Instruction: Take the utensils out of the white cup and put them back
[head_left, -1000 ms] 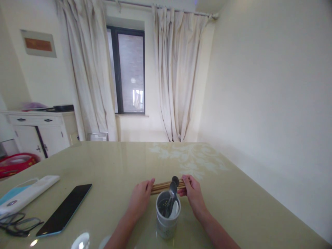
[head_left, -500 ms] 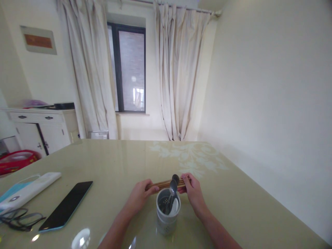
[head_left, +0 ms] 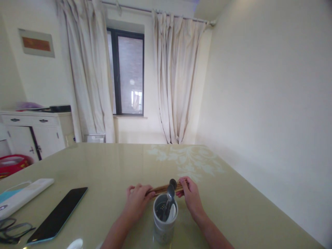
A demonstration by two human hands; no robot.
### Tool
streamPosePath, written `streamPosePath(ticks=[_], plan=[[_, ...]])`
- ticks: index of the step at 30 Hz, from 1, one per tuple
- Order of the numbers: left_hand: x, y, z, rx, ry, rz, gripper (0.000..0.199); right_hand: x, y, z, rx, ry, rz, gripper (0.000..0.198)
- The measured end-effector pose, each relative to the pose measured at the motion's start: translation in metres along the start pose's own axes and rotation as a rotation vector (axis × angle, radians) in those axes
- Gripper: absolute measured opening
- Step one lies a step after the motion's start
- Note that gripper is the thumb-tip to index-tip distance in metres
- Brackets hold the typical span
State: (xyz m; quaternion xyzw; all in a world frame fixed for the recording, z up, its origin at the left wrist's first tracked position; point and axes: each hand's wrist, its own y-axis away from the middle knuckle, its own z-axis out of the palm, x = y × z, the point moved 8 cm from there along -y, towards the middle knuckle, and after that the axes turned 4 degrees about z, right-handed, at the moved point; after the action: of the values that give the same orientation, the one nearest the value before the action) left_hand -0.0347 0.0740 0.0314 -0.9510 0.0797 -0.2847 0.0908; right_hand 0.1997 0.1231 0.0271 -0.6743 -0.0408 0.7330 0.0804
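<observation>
A bundle of wooden chopsticks [head_left: 161, 189] lies crosswise between my hands, just behind a utensil holder. My left hand [head_left: 138, 200] pinches its left end, with some fingers lifted and bent. Around the right end, my right hand [head_left: 190, 195] is closed. The grey-white utensil holder [head_left: 165, 226] stands upright on the table, with small drain holes in its bottom. Spoons lean in it: a shiny metal spoon [head_left: 170, 192], a dark-headed one [head_left: 173, 183] and a white piece [head_left: 171, 213]. The spoon heads hide part of the bundle.
On the left of the glossy table [head_left: 116, 162] lie a black-screened phone [head_left: 58, 214], eyeglasses [head_left: 15, 230] and a white power strip-like bar [head_left: 26, 197] beside something blue. A white cabinet [head_left: 49, 135] and a red basin [head_left: 14, 166] stand beyond. A wall rises at right.
The view has shifted slightly, moving the table items left and down. My left hand's fingers have lifted and bent at the chopsticks' end. My right hand still grips them.
</observation>
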Motion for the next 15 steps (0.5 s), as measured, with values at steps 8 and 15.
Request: streamPosePath(ticks=[8, 15], plan=[[0.034, -0.004, 0.034, -0.131, -0.357, 0.185, 0.046, -0.002, 0.006, 0.008, 0.013, -0.013, -0.011, 0.066], [0.030, -0.009, 0.029, -0.100, -0.510, 0.176, 0.050, 0.013, 0.005, 0.010, -0.016, -0.074, 0.075, 0.065]])
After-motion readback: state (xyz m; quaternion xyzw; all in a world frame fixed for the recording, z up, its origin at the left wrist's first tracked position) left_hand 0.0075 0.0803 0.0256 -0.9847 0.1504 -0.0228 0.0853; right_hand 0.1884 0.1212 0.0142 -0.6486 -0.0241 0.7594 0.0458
